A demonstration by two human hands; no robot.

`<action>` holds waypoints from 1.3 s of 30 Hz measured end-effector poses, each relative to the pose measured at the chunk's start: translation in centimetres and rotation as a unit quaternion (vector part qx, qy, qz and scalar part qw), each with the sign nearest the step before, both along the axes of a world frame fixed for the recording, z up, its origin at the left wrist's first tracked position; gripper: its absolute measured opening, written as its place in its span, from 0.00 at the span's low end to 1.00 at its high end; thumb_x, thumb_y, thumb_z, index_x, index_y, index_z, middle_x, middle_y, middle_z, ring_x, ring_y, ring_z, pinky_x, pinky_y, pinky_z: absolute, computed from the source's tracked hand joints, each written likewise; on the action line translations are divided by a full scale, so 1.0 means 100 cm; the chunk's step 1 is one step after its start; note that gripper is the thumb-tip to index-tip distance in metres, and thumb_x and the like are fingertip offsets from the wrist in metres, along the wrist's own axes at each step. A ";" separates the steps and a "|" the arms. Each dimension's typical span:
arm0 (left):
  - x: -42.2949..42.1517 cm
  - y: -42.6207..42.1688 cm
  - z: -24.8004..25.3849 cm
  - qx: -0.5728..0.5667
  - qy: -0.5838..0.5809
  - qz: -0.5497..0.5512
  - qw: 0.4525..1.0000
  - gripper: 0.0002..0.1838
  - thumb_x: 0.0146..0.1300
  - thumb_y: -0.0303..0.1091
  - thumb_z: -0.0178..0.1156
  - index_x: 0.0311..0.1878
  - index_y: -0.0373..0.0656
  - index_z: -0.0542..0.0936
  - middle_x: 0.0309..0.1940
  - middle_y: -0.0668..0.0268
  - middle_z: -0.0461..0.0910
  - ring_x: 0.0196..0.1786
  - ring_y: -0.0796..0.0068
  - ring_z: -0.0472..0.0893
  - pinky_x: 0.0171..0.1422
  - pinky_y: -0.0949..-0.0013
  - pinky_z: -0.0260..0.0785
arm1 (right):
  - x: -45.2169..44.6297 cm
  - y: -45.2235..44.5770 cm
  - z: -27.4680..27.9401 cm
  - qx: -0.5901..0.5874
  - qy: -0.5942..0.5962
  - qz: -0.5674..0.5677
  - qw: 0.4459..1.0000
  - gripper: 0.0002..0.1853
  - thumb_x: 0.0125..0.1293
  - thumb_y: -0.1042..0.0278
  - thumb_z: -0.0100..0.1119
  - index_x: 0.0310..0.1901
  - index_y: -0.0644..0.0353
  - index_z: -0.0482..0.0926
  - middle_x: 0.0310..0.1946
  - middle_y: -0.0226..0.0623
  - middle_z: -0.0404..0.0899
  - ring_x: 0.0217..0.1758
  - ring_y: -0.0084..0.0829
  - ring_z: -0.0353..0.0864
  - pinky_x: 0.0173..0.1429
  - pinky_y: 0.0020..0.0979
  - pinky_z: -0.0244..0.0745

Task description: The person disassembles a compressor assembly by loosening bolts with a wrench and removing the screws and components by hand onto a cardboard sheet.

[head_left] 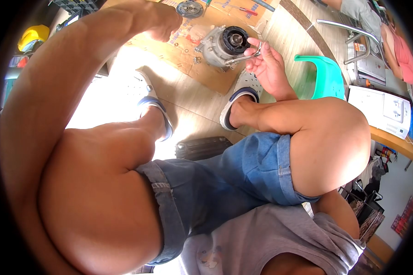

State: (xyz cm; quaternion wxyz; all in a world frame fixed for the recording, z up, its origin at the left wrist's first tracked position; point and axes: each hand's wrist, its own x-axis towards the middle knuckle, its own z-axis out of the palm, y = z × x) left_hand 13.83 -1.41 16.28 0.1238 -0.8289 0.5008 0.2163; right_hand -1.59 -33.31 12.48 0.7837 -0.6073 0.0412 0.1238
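A grey cast-metal housing, with a black ring and a central shaft on top, stands on a flattened cardboard sheet. My right hand, palm turned up beside the housing, pinches a slim silver wrench. The wrench's far end reaches the housing's lower edge; whether it sits on a bolt I cannot make out. My left hand hovers over the cardboard left of the housing, its fingers curled. Anything inside that hand is hidden. Near it lies a round metal disc part.
A red-handled screwdriver lies at the top of the cardboard. To the right are a green plastic stool, a metal-framed chair, a white appliance and another person. A black case rests between my feet.
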 end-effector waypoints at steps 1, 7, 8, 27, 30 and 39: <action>-0.002 -0.001 0.003 0.001 -0.005 -0.008 1.000 0.19 0.67 0.39 0.61 0.59 0.43 0.80 0.45 0.58 0.85 0.51 0.60 0.84 0.58 0.63 0.75 | 0.003 -0.003 0.000 -0.009 -0.006 0.019 1.000 0.26 0.81 0.50 0.44 0.64 0.65 0.73 0.41 0.37 0.80 0.35 0.26 0.80 0.41 0.27 0.77; -0.017 0.007 0.026 -0.043 -0.007 -0.018 0.999 0.19 0.69 0.39 0.60 0.60 0.44 0.79 0.49 0.59 0.84 0.53 0.61 0.83 0.63 0.64 0.73 | 0.008 0.001 0.015 -0.259 -0.130 0.150 0.945 0.23 0.81 0.54 0.45 0.62 0.65 0.75 0.41 0.33 0.78 0.33 0.22 0.78 0.39 0.24 0.76; -0.017 0.001 0.025 -0.011 -0.009 0.002 1.000 0.19 0.69 0.39 0.60 0.60 0.44 0.79 0.49 0.59 0.84 0.54 0.61 0.83 0.64 0.64 0.73 | 0.007 0.001 0.018 -0.317 -0.156 0.183 0.917 0.22 0.81 0.54 0.45 0.62 0.64 0.75 0.41 0.33 0.77 0.33 0.22 0.78 0.40 0.25 0.76; 0.065 -0.005 -0.120 -0.012 -0.040 -0.109 0.993 0.07 0.54 0.40 0.69 0.33 0.50 0.87 0.27 0.62 0.85 0.33 0.61 0.83 0.37 0.57 0.74 | 0.007 -0.002 0.007 -0.222 -0.140 0.111 0.959 0.23 0.82 0.53 0.44 0.58 0.66 0.77 0.41 0.35 0.78 0.34 0.23 0.76 0.42 0.27 0.76; 0.049 -0.007 -0.085 0.021 -0.007 -0.054 0.998 0.07 0.55 0.40 0.68 0.34 0.49 0.86 0.28 0.62 0.84 0.34 0.60 0.83 0.39 0.56 0.74 | 0.007 -0.004 0.000 -0.262 -0.221 0.138 0.929 0.23 0.82 0.53 0.42 0.58 0.66 0.77 0.44 0.38 0.78 0.38 0.23 0.77 0.47 0.29 0.77; 0.009 -0.013 -0.016 0.053 0.017 0.010 0.998 0.10 0.58 0.39 0.66 0.40 0.47 0.84 0.33 0.60 0.84 0.39 0.60 0.83 0.44 0.58 0.74 | 0.000 0.008 0.002 0.020 0.005 -0.029 0.999 0.27 0.79 0.48 0.48 0.62 0.67 0.72 0.44 0.43 0.83 0.35 0.29 0.82 0.42 0.31 0.78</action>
